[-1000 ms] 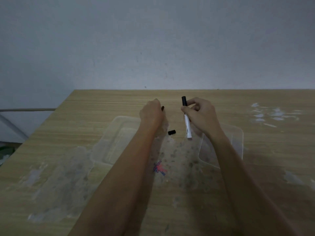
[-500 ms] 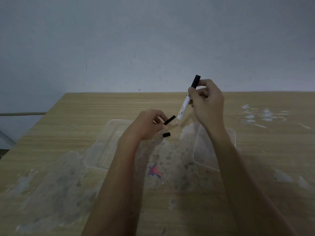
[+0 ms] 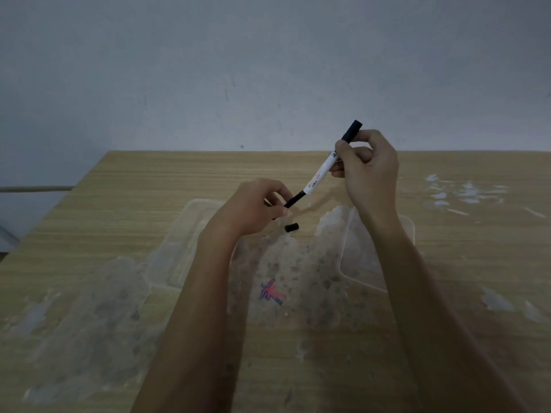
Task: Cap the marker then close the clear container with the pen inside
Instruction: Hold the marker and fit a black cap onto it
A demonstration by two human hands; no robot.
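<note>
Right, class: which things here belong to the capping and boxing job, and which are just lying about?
Job:
marker
black cap
clear container
clear lid

Lying about:
small black piece
red and blue scribble

Marker (image 3: 322,169) white, black-ended; table (image 3: 149,186) tan woodgrain; scribble (image 3: 271,292) seemingly red-blue.

The surface (image 3: 119,204) lies bare along its far edge and left side, giving open passage there. At centre, the clear container (image 3: 179,234) and its lid (image 3: 399,234) flank a gap where a small black piece (image 3: 291,227) lies. Both forearms cross the near middle; the marker (image 3: 325,165) slants above that gap.
</note>
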